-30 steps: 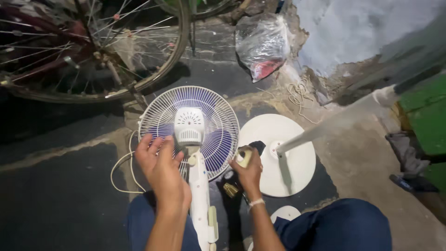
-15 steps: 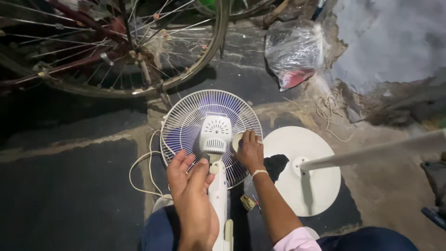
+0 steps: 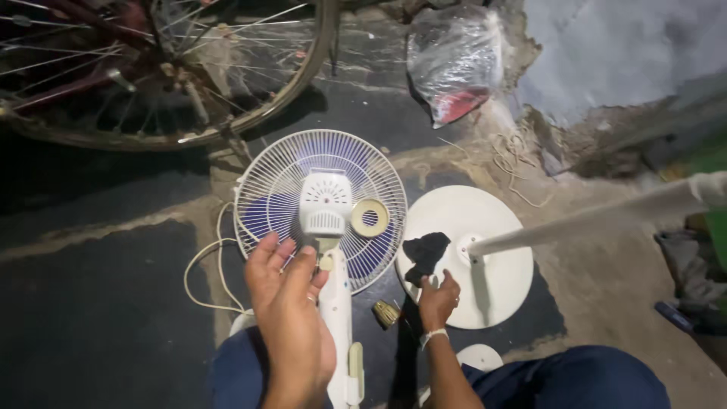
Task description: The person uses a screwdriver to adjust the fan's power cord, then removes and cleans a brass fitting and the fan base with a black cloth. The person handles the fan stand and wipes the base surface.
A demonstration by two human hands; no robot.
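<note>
Gently steady fan neck (image 3: 334,299) with open left hand (image 3: 291,318); right hand (image 3: 438,299), loosely curled, empty, beside black cloth (image 3: 424,254).

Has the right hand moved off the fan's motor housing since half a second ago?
Yes. The right hand has dropped back toward the person, away from the motor housing, and now sits low beside the round white base, near the black cloth.
</note>
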